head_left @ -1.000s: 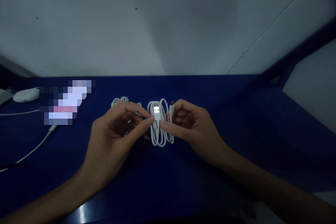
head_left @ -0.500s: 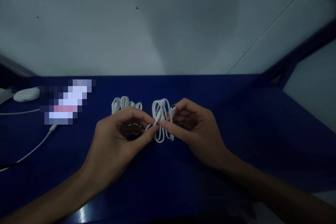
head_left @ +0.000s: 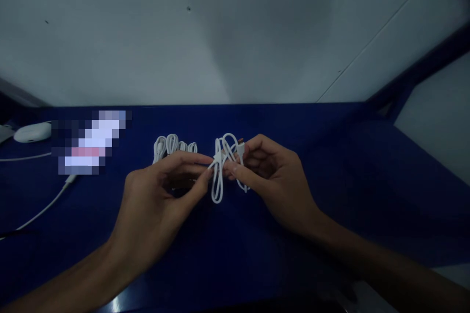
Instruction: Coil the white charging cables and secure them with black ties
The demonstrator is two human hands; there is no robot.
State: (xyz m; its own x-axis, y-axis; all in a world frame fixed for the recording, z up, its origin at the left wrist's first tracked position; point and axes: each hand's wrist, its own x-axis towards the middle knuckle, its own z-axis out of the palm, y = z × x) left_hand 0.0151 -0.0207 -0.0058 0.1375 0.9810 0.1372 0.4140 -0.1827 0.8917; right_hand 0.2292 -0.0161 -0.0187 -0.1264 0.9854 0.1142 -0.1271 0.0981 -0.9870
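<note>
A looped white cable [head_left: 218, 187] hangs between my two hands above the blue table. My left hand [head_left: 161, 205] pinches its left side between thumb and index finger. With thumb and fingers, my right hand [head_left: 277, 181] grips the right side of the loops. One connector of the cable [head_left: 241, 149] points up beside my right fingertips. Behind my left hand lie several coiled white cables [head_left: 172, 144], partly hidden by its fingers.
On the left of the blue table [head_left: 235, 259] sit a blurred-out bright screen [head_left: 99, 137], a white rounded case [head_left: 33, 132] and a white cord [head_left: 46, 212] running to the screen. A pale wall [head_left: 147, 34] rises behind the table.
The held cable's loops have spread apart, with the left loops now narrower and hanging slightly lower. My left hand has shifted slightly left. The view has moved a little.
</note>
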